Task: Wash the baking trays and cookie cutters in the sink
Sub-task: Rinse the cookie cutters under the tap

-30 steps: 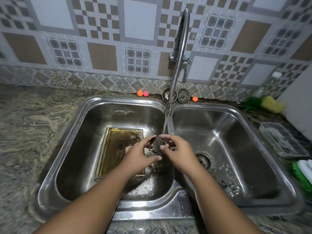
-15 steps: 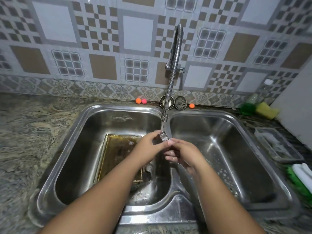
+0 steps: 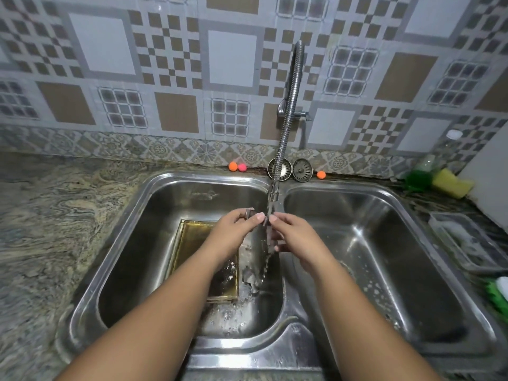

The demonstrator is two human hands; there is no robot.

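Note:
A double steel sink (image 3: 170,188) lies below me. Water runs from the flexible tap (image 3: 288,114) into the left basin. Just under the spout, my left hand (image 3: 233,232) pinches a small metal cookie cutter (image 3: 249,213) at its fingertips. My right hand (image 3: 291,235) meets it from the right, fingers closed on a dark bit of metal in the stream; whether that is the same cutter I cannot tell. A golden baking tray (image 3: 192,243) rests on the left basin's floor, partly hidden by my left forearm.
Two strainer plugs (image 3: 302,169) and small orange and pink balls (image 3: 233,166) sit on the ledge behind the sink. A yellow sponge (image 3: 450,183) and green scrubber (image 3: 417,178) lie back right. A clear plastic tray (image 3: 467,240) and green brush (image 3: 497,294) are on the right counter.
Both hands have risen from low in the left basin to just under the spout. The cutter went from between both hands to my left fingertips, and my right hand came back to it.

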